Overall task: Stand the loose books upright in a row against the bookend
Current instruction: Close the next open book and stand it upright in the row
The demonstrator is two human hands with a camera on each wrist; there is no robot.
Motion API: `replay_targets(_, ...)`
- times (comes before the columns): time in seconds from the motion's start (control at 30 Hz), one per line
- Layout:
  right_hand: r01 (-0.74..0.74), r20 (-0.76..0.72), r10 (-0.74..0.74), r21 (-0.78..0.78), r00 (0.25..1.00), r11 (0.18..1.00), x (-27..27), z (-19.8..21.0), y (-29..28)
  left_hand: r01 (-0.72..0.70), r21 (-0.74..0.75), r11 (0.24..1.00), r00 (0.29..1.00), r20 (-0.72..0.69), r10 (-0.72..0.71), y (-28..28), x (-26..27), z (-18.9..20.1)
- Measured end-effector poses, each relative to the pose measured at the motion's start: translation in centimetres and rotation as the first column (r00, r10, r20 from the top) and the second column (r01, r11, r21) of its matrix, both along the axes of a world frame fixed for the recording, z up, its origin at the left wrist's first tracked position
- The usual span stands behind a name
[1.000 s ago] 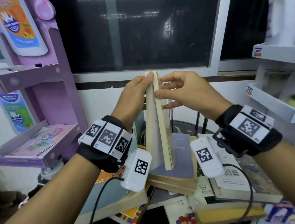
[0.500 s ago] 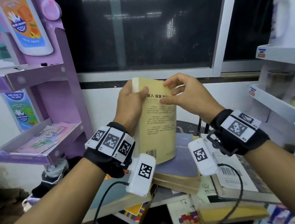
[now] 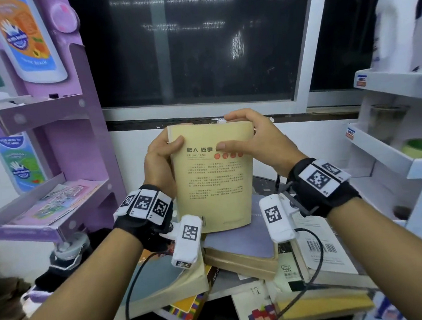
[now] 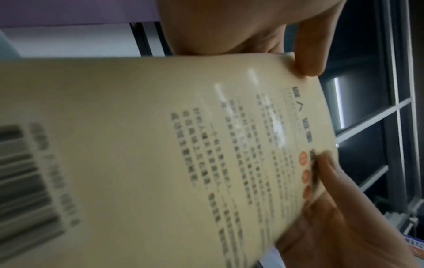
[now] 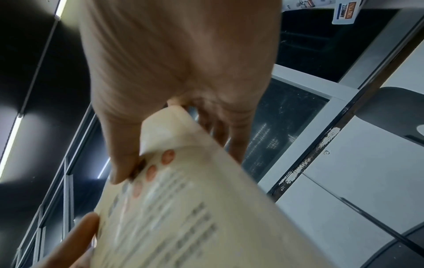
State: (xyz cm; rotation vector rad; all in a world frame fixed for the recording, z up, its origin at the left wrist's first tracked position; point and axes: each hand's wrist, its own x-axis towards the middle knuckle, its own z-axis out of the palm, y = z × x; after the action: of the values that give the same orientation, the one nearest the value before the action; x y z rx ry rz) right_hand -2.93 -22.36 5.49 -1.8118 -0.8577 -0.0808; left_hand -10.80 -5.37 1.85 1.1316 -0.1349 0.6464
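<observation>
Since a moment ago the tan book (image 3: 212,177) has been turned from edge-on to flat, so its printed back cover now faces the person, and it sits a bit higher in front of the dark window (image 3: 194,44).

Biggest things first: purple display rack (image 3: 75,136) on the left side, white shelves (image 3: 392,149) on the right, window straight ahead. Below the hands there's a messy heap of loose books on the bench (image 3: 226,283), lying flat and overlapping, including a grey-covered book (image 3: 240,244) right under the raised one and a white book with a barcode (image 3: 325,254) toward the right edge.

That tan book is upright in the air above the pile, not touching it as far as I can tell. Left hand (image 3: 159,161) wraps the left edge near the top, thumb across the cover, fingers behind. Right hand (image 3: 256,140) has the top right corner, thumb (image 5: 121,163) pressed on the cover by the red dots and fingers curled over the top edge. Both grips are closed snug on the book. Can't make out a bookend anywhere.
</observation>
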Motion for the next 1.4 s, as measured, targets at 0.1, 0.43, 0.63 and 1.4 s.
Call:
replay_targets(0.1,-0.146,-0.057,0.143,-0.046,0.988,0.988,-0.2,0.5,-0.7,0.046,-0.022,0.999,0.998,-0.038,-0.047,1.0,0.1,-0.3)
replay_targets(0.43,-0.284,-0.129,0.255,-0.335,0.958,0.898,-0.9,3.1,-1.6,0.213,0.022,0.977,0.971,-0.115,-0.209,1.5,1.6,0.0)
replay_targets(0.63,-0.198,-0.076,0.183,-0.366,0.98,0.909,-0.4,2.6,-1.7,0.186,0.075,0.98,0.97,-0.171,-0.171,1.5,2.9,-0.2)
replay_targets(1.4,0.271,0.166,-0.228,-0.319,0.959,0.908,4.6,3.9,2.1,-0.223,0.446,0.867,0.911,-0.222,0.348,6.5,10.6,0.4)
